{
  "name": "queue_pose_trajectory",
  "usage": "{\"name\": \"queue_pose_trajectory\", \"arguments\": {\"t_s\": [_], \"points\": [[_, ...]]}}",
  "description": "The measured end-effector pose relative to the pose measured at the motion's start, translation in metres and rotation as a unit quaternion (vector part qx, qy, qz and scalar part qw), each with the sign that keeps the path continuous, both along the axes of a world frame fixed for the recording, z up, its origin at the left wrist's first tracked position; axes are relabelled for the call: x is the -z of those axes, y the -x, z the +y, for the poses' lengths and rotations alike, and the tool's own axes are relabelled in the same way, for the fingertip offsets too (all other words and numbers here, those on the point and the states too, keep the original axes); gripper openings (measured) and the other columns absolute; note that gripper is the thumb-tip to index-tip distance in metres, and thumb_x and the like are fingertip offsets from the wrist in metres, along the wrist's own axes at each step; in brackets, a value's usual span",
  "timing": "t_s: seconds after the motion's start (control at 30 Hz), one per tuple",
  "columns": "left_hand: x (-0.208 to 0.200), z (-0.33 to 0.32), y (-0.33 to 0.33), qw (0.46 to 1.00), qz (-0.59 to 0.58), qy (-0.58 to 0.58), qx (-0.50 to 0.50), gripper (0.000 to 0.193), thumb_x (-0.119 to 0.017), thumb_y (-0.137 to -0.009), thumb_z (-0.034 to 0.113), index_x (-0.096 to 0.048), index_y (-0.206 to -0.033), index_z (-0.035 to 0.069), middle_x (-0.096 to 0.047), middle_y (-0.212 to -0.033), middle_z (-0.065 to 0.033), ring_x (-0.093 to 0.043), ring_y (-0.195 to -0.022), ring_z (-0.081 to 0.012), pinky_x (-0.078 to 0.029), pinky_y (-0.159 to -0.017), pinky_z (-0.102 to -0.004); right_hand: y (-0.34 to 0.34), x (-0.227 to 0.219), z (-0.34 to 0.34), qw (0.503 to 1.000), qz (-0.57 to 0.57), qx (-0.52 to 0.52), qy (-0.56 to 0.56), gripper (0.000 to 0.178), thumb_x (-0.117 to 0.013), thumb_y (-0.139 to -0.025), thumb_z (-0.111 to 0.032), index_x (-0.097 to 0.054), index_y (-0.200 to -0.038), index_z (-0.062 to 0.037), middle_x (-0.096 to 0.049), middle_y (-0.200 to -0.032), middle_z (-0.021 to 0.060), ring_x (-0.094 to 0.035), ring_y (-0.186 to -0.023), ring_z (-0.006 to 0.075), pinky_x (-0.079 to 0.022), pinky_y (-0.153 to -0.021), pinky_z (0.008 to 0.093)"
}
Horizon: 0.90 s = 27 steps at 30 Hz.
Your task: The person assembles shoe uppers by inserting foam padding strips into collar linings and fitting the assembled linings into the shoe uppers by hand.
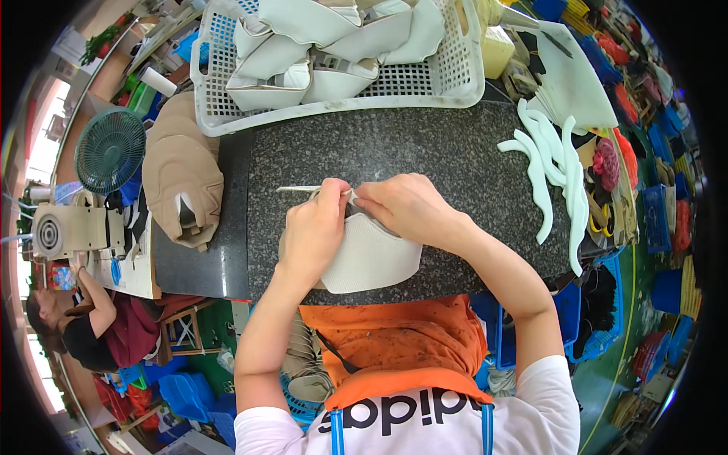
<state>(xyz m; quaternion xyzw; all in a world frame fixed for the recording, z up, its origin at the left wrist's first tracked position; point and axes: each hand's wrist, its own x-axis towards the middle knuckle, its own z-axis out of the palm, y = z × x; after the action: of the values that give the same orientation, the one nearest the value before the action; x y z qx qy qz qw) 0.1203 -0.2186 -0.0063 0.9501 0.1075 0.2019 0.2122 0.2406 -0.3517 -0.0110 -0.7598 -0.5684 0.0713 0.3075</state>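
Note:
A white textured shoe-upper piece (371, 258) lies curved on the dark speckled worktop, close to its front edge. At its far edge my left hand (312, 231) pinches the material between thumb and fingers. Right beside it, my right hand (409, 203) is closed on the same edge, fingertips almost touching those of the left. A thin pale strip (297, 188) sticks out to the left from behind my left fingers; whether it is part of the piece I cannot tell. The fingers hide the exact spot being gripped.
A white perforated basket (341, 112) of similar white pieces stands at the back. Stacked beige shoe uppers (182, 171) lie left; pale mint curved strips (537, 186) lie right, near yellow-handled scissors (604, 220). Farther left are a green fan (111, 149), a machine (72, 227) and a seated person.

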Motion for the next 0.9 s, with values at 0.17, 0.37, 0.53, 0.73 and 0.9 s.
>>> {"name": "queue_pose_trajectory", "arguments": {"t_s": [0.17, 0.37, 0.53, 0.73, 0.9], "points": [[-0.023, -0.003, 0.011, 0.995, -0.040, 0.078, -0.037, 0.021, -0.066, -0.081, 0.008, -0.054, -0.098, 0.006, -0.064, -0.070, -0.0124, -0.066, -0.066, -0.0273, -0.051, -0.057, -0.0352, 0.003, 0.004, -0.010, 0.996, 0.039, 0.066, -0.054, 0.022, -0.056, -0.089, -0.024, -0.058, -0.106, -0.0097, -0.062, -0.068, 0.0158, -0.062, -0.066, 0.0368, -0.048, -0.059, 0.0475], [-0.010, -0.044, 0.059, 0.986, -0.078, 0.128, 0.073, 0.018, -0.063, -0.085, 0.020, -0.062, -0.082, 0.002, -0.064, -0.075, -0.0090, -0.063, -0.068, -0.0233, -0.049, -0.062, -0.0327, 0.001, -0.023, -0.027, 0.959, 0.158, 0.226, -0.064, 0.052, -0.059, -0.085, -0.010, -0.041, -0.134, -0.0092, -0.058, -0.074, 0.0097, -0.060, -0.074, 0.0284, -0.047, -0.067, 0.0380], [0.027, -0.051, 0.069, 0.854, 0.030, 0.518, -0.038, 0.044, -0.049, -0.094, 0.039, -0.067, -0.087, 0.000, -0.067, -0.082, -0.0134, -0.064, -0.065, -0.0267, -0.050, -0.063, -0.0339, 0.026, -0.020, -0.027, 0.953, -0.274, 0.044, -0.119, 0.034, -0.063, -0.080, -0.014, -0.058, -0.113, -0.0052, -0.057, -0.078, 0.0092, -0.059, -0.081, 0.0282, -0.045, -0.078, 0.0435], [0.021, -0.065, 0.068, 0.876, 0.116, 0.461, 0.085, 0.042, -0.050, -0.094, 0.037, -0.064, -0.107, -0.001, -0.067, -0.090, -0.0141, -0.064, -0.085, -0.0267, -0.049, -0.081, -0.0380, 0.023, -0.006, -0.038, 0.979, -0.001, 0.158, -0.130, 0.032, -0.058, -0.084, -0.015, -0.054, -0.112, 0.0003, -0.053, -0.069, 0.0102, -0.058, -0.073, 0.0301, -0.044, -0.075, 0.0423], [0.021, -0.079, 0.037, 0.757, -0.218, 0.613, 0.056, 0.034, -0.056, -0.093, 0.017, -0.056, -0.122, -0.002, -0.063, -0.112, -0.0090, -0.059, -0.103, -0.0197, -0.044, -0.093, -0.0333, 0.052, -0.064, -0.012, 0.985, -0.107, 0.091, -0.104, 0.065, -0.062, -0.083, -0.029, -0.038, -0.136, -0.0022, -0.047, -0.122, 0.0211, -0.048, -0.108, 0.0364, -0.038, -0.095, 0.0458]]}}
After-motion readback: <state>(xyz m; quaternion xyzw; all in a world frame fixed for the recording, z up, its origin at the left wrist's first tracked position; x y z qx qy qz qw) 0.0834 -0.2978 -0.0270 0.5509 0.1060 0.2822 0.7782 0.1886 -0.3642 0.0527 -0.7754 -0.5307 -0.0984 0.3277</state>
